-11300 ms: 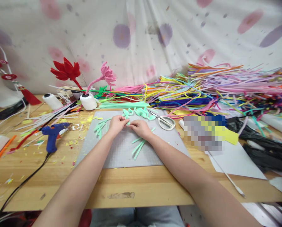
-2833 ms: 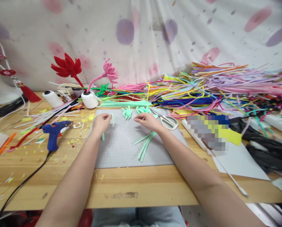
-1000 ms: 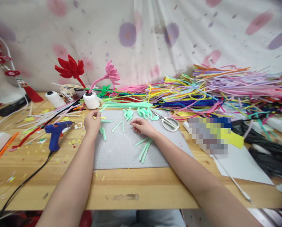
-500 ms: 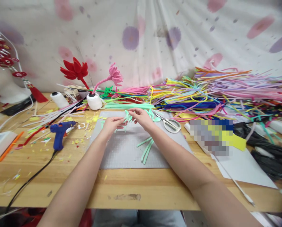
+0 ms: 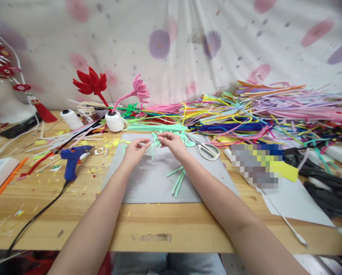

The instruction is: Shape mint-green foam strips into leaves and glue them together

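Observation:
Over the grey cutting mat (image 5: 148, 191), my right hand (image 5: 173, 144) pinches a bent mint green pipe cleaner piece (image 5: 152, 149) with its fingertips. My left hand (image 5: 134, 152) is curled at the piece's left side, thumb and forefinger closed on a strand of it; the exact contact is small and blurred. Loose mint green pipe cleaners (image 5: 179, 184) lie on the mat below my right wrist. More mint green looped pieces (image 5: 190, 143) rest behind my right hand, close to the scissors (image 5: 208, 151).
A blue glue gun (image 5: 71, 162) lies left of the mat, its cord trailing forward. Behind stand a red flower (image 5: 91, 83) and a pink flower (image 5: 141, 89), beside a white spool (image 5: 114, 122). Bundles of coloured pipe cleaners (image 5: 291, 103) fill the back right. White paper (image 5: 299, 208) lies at right.
My left hand has shifted slightly left and its fingers have curled, with more of the green strand showing between the hands. My right hand stays nearly in place.

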Available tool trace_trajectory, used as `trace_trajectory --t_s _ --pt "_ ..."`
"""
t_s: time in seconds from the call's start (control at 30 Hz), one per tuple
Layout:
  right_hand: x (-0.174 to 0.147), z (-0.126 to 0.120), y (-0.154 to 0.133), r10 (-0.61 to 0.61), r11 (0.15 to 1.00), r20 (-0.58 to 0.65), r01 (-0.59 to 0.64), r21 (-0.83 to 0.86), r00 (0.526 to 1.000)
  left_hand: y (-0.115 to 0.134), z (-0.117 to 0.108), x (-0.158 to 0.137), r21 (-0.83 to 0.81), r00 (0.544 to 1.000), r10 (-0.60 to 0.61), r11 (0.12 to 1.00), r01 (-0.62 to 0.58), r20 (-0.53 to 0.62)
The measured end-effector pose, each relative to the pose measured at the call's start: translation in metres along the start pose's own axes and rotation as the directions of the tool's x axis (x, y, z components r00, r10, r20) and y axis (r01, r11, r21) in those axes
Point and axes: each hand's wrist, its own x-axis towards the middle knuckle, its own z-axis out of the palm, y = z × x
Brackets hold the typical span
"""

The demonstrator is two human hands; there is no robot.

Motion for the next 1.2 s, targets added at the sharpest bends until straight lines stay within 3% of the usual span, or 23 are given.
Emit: trace_trajectory --t_s 0.07,0.13,0.2,0.27,0.33,0.43,0.53,0.7,0.9,1.0,1.07,1.2 --pt "-0.002 -0.004 0.003 -0.012 1.000 0.090 0.010 0.020 0.996 -0.002 -0.018 0.004 0.142 0.967 0.010 0.990 0.027 -0.256" --pt "-0.003 -0.009 0.007 0.000 0.999 0.156 -0.007 0.044 0.988 -0.004 -0.040 0.006 0.391 0.917 -0.013 0.902 0.183 -0.399" --pt "-0.002 -0.014 0.011 0.024 0.999 0.159 -0.032 0.043 0.987 -0.007 -0.057 0.007 0.605 0.927 -0.125 0.725 0.328 -0.354" --pt "-0.002 -0.017 0.016 0.050 0.998 0.109 -0.053 0.020 0.993 -0.010 -0.064 0.005 0.719 0.947 -0.202 0.617 0.321 -0.250" --pt "-0.002 -0.017 0.020 0.075 0.997 0.057 -0.075 -0.001 0.996 -0.014 -0.062 0.004 0.770 0.960 -0.234 0.580 0.267 -0.157" --pt "-0.004 -0.015 0.023 0.108 0.994 0.037 -0.108 0.007 0.994 -0.023 -0.054 0.004 0.787 0.965 -0.228 0.568 0.241 -0.131" --pt "-0.005 -0.010 0.026 0.135 0.991 0.041 -0.136 0.017 0.990 -0.031 -0.053 0.007 0.765 0.970 -0.205 0.602 0.229 -0.129" --pt "-0.005 -0.005 0.032 0.121 0.991 0.007 -0.121 -0.049 0.993 -0.036 -0.061 0.011 0.593 0.981 -0.176 0.782 0.192 -0.086" --pt "-0.003 -0.008 0.037 0.059 0.995 -0.042 -0.062 -0.078 0.997 -0.037 -0.053 0.012 0.419 0.990 -0.082 0.900 0.124 -0.117" --pt "-0.004 -0.009 0.039 0.028 0.976 -0.038 -0.035 -0.213 0.999 -0.038 -0.041 0.011 0.292 0.995 -0.062 0.953 0.083 -0.083" --pt "-0.007 -0.007 0.039 -0.051 0.927 0.000 0.047 -0.371 0.999 -0.036 -0.030 0.009 0.205 0.996 -0.074 0.975 0.084 -0.057" --pt "-0.017 0.010 0.034 -0.139 0.832 0.104 0.173 -0.527 0.985 -0.024 -0.007 0.001 0.019 0.986 -0.095 0.995 0.098 -0.140"
